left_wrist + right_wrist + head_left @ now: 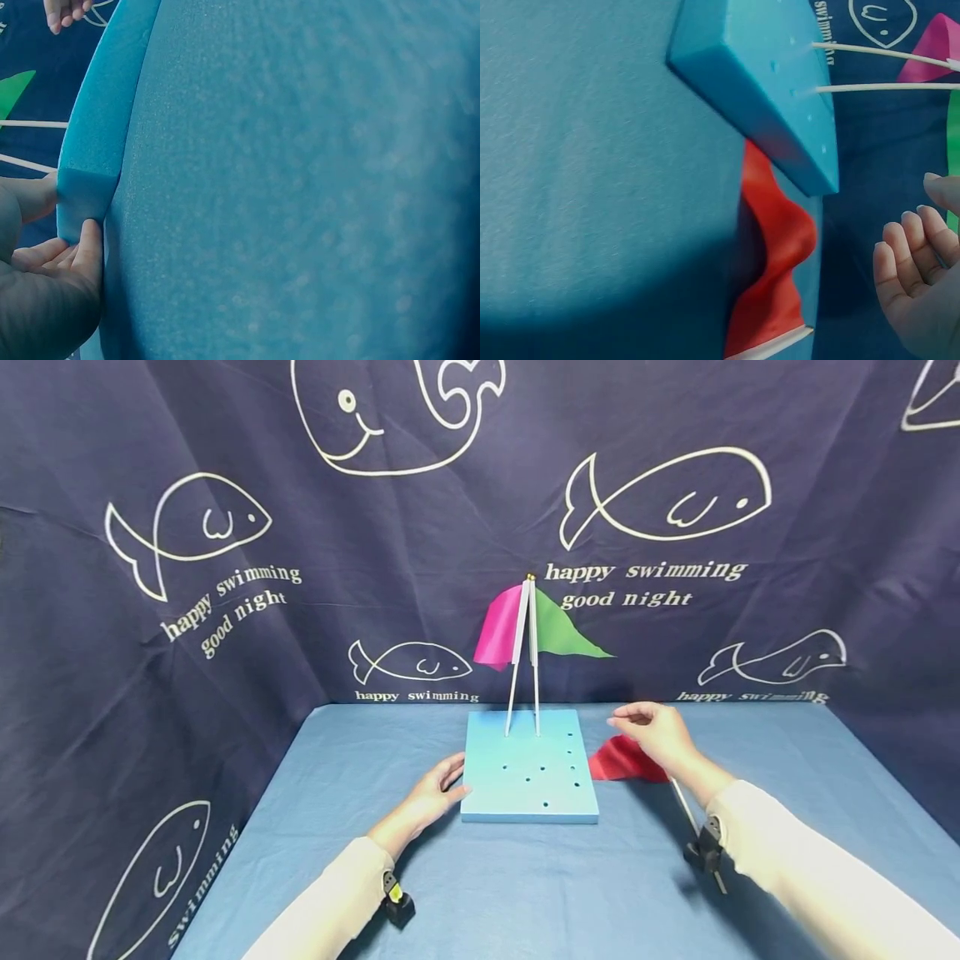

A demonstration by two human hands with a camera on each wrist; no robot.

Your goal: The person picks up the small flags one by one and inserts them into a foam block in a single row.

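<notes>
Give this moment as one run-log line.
left hand: holding blue board by left edge; right hand: empty, near red flag; pink flag, green flag: standing in board; red flag: on table, right of board

Off-white long sleeves (pixel 810 877), bare hands (pixel 427 795), black wrist cameras (pixel 402 911), yellow patch (pixel 395 892) on left one

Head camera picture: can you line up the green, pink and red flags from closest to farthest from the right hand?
1. Red flag: lying down, just below the right hand.
2. Green flag: standing up, to the hand's left.
3. Pink flag: standing farther left.
</notes>
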